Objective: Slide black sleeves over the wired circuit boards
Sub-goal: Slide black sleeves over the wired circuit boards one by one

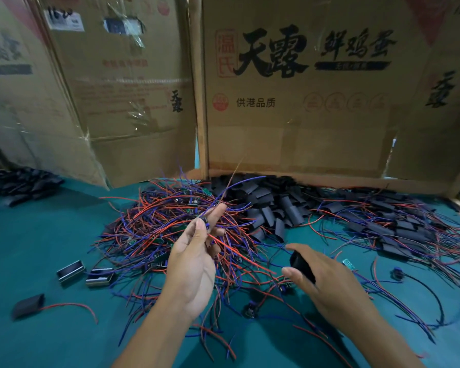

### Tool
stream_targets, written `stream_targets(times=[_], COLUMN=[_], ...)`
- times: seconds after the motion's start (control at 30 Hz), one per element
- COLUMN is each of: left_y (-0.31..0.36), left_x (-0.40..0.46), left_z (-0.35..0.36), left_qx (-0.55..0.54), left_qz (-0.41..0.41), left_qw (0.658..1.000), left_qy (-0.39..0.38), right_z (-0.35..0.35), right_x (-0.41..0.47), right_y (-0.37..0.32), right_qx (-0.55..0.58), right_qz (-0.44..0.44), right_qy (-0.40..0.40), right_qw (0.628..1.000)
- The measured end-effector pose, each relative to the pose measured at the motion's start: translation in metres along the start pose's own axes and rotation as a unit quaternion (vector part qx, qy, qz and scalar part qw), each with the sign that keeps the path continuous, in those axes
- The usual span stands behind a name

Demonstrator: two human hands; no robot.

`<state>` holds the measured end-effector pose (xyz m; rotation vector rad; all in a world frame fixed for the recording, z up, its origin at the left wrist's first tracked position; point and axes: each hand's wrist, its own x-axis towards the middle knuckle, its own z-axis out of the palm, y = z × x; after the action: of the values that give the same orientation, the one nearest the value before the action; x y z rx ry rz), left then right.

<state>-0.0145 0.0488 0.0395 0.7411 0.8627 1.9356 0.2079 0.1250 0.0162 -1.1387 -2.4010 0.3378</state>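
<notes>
Right hand (329,280) at lower right of the frame grips a black sleeve (302,264) between thumb and fingers, its open mouth turned toward the centre. Our left hand (194,258), just left of it at centre frame, pinches a small dark part with red and blue wires (233,248) trailing from it; we cannot tell whether the board itself sits in that pinch. Both pieces look feather-light. We judge the sleeve soft and easily flattened, so it wants holding by its edges, mouth kept open. The limp leads would need gathering and feeding in first, with the board held by its sides. Behind the hands, on the green table (37,248), lies the tangled heap of wired circuit boards (170,216). Further back at centre is a pile of empty sleeves (274,205), and at right a spread of finished sleeved pieces (398,224). Cardboard boxes (303,102) wall off the top of the frame.
</notes>
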Motion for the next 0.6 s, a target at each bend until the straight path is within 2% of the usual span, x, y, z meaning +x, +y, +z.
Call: stream_targets(times=[0.1,0.23,0.3,0.47,0.6], left_y=[0.001,-0.006,-0.008,-0.013,-0.010], left_x=[0.001,0.001,0.000,-0.002,-0.001], left_z=[-0.001,0.001,0.003,0.001,0.001], left_qx=[-0.065,-0.130,-0.145,-0.149,-0.159], left_qz=[-0.034,-0.073,-0.087,-0.071,-0.054], left_qw=[0.997,0.988,0.985,0.986,0.986], left_qy=[-0.016,-0.025,-0.019,0.014,0.024], right_z=[-0.001,-0.007,-0.009,-0.003,-0.003], right_x=[-0.003,-0.007,-0.010,-0.014,-0.010], right_y=[-0.008,-0.021,-0.030,-0.041,-0.035], right_qx=[0.030,0.093,0.097,0.084,0.128], right_qz=[-0.005,-0.017,-0.026,-0.030,-0.005], right_qy=[0.038,0.180,0.215,0.179,0.104], right_qw=[0.999,0.979,0.971,0.980,0.986])
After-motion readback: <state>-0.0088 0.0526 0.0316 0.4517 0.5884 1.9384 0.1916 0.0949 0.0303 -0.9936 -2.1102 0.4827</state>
